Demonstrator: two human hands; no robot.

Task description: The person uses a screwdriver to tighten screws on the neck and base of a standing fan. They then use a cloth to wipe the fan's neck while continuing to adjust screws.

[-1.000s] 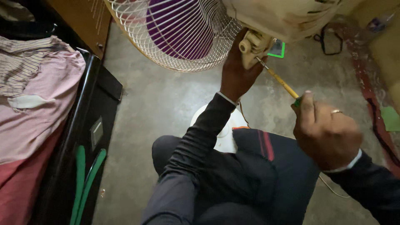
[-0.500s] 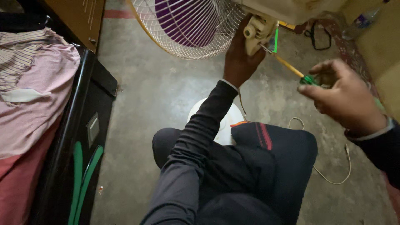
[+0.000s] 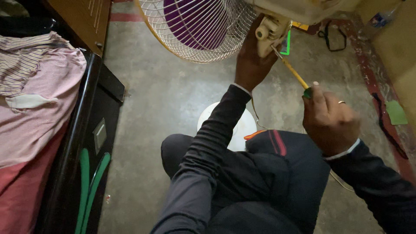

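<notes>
My right hand [image 3: 331,119] is clenched around the green handle of a screwdriver [image 3: 291,71], whose yellow shaft runs up and away from my knuckles to the cream motor housing [image 3: 271,32]. My left hand [image 3: 252,60] grips that housing from below, fingers wrapped, just beside the tip. The wire fan guard [image 3: 195,26] with purple blades lies beyond my left hand. A flat green card [image 3: 396,112] lies on the floor right of my right hand.
</notes>
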